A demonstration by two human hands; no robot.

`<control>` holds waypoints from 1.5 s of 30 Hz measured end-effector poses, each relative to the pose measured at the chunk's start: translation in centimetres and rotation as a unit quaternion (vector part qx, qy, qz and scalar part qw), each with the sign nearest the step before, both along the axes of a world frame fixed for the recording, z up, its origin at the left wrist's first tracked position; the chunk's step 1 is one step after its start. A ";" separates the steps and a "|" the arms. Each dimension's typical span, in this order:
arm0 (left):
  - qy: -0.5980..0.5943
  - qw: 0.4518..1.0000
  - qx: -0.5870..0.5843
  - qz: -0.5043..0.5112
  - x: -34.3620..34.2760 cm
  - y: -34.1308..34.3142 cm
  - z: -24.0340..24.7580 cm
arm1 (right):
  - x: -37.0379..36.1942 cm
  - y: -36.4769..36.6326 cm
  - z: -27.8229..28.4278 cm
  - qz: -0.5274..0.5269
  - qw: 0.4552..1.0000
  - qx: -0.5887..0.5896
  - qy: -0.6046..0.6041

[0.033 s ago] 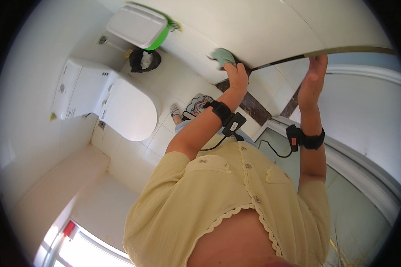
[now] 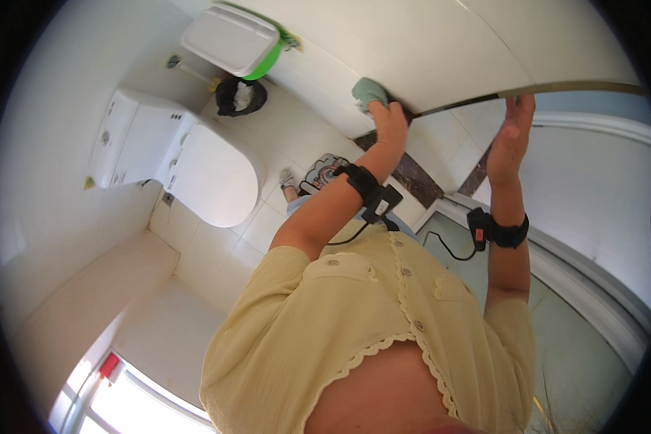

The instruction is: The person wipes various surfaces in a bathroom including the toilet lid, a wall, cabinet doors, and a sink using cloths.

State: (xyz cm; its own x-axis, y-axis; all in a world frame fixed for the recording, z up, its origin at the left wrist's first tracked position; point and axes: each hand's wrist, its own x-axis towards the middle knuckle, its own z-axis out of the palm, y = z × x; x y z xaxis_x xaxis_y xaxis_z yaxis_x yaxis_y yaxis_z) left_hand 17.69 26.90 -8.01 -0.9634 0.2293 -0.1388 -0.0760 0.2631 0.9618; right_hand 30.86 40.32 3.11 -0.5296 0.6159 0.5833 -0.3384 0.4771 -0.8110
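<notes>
Head view.

Item 1: green cloth [image 2: 369, 91], bunched, against the lower part of a pale panel [image 2: 448, 50]. Position: at the fingers of the left hand [image 2: 389, 129], just beyond them and slightly to their left; well apart from the right hand [image 2: 511, 141].

Item 2: left hand, fingers closed on the near end of the cloth, thumb side uppermost; fingertips hidden.

Item 3: right hand, fingers straight and close together, raised at the dark edge strip [image 2: 579, 87] of the panel. Whether the fingertips curl behind it cannot be told.

Item 4: two black wrist devices, one on the left wrist [image 2: 372, 194], one on the right wrist [image 2: 499, 228], each with a short cable. The left bears a small white label [image 2: 381, 207], the right a reddish one [image 2: 479, 235].

Item 5: white toilet [image 2: 217, 177], lid down, with small dark marks on tank and seat hinge area, too small to read.

Item 6: black-lined bin [image 2: 228, 98] containing white paper [image 2: 244, 96], beside the toilet.

Item 7: lidded box [image 2: 231, 36], grey-white above, green below, over the bin.

Item 8: patterned item [image 2: 323, 173] near a shoe [image 2: 287, 178]; its print is not legible.
</notes>
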 end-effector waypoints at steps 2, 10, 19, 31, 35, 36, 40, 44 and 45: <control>-0.009 0.998 -0.004 -0.063 3.1 3.3 6.3 | 2.2 1.0 -1.0 -0.036 0.999 0.003 -0.033; 0.389 0.858 0.188 -0.279 6.7 9.8 11.4 | 6.8 2.4 -0.2 -0.118 0.991 -0.052 -0.031; -0.226 0.938 0.112 -0.239 9.4 8.9 1.5 | 8.7 3.3 0.2 -0.160 0.983 -0.061 -0.068; -0.202 0.926 0.298 -0.112 -0.8 -2.1 12.8 | -7.5 1.2 -3.4 0.190 0.959 -0.172 -0.117; -0.162 0.964 0.175 -0.118 -1.1 -7.6 12.6 | -8.8 -5.9 -4.1 0.417 0.862 -0.202 -0.206; -0.161 0.964 0.175 -0.116 -0.8 -8.5 12.3 | -8.5 -6.5 -4.4 0.419 0.861 -0.202 -0.206; -0.066 0.990 0.021 -0.125 -0.8 -11.4 10.2 | -8.0 -7.0 -4.4 0.508 0.785 -0.192 -0.298; 0.020 0.980 -0.111 -0.165 -0.8 -12.0 9.8 | -8.5 -6.3 -5.0 0.509 0.745 -0.258 -0.345; 0.041 0.970 -0.159 -0.181 -0.6 -11.8 10.0 | -8.3 -5.9 -4.9 0.488 0.751 -0.271 -0.354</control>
State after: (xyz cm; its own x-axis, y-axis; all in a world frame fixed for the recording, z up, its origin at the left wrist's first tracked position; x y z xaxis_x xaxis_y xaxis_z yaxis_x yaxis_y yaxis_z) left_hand 17.07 15.08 2.02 -0.8391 0.5122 -0.1832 0.1504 0.5421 0.8267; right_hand 22.59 34.40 -1.76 -0.9421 -0.2205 -0.2526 0.2943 -0.1828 -0.9381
